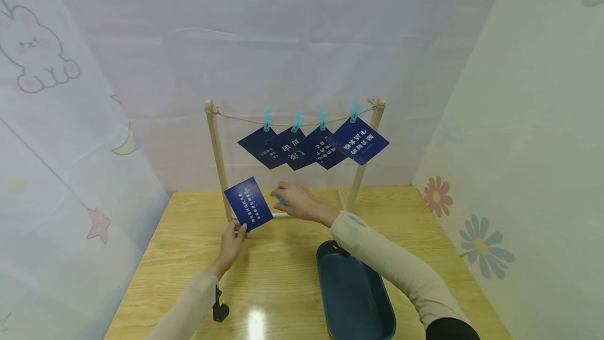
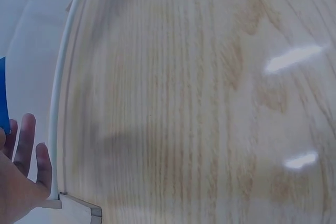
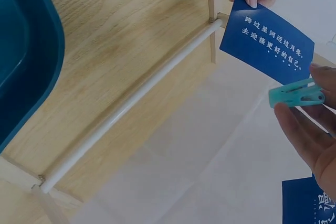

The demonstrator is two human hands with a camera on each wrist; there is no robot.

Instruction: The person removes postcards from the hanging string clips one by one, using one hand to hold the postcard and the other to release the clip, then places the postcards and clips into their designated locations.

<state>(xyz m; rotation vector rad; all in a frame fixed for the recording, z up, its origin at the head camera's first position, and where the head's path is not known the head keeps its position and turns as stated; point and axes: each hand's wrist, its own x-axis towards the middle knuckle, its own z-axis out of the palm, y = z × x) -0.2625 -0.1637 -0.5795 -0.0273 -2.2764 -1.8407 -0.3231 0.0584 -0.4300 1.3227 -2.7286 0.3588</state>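
A dark blue card (image 1: pixel 248 204) with white lettering is pinched at its lower corner by my left hand (image 1: pixel 232 243). In the left wrist view only a sliver of that card (image 2: pixel 3 98) shows beside the fingers. My right hand (image 1: pixel 302 203) holds a light blue clothespin (image 3: pixel 296 95) between thumb and fingers, close to the card's far edge. Behind both hands a string (image 1: pixel 240 118) runs between two wooden posts. Several blue cards (image 1: pixel 359 140) hang from it by light blue clothespins (image 1: pixel 355 111), overlapping one another.
A dark teal tray (image 1: pixel 322 282) stands on the wooden table (image 1: pixel 278 272), partly under my right forearm. A white rod (image 3: pixel 131 103) joins the feet of the wooden frame (image 1: pixel 217 161). Printed sheets cover the walls around the table.
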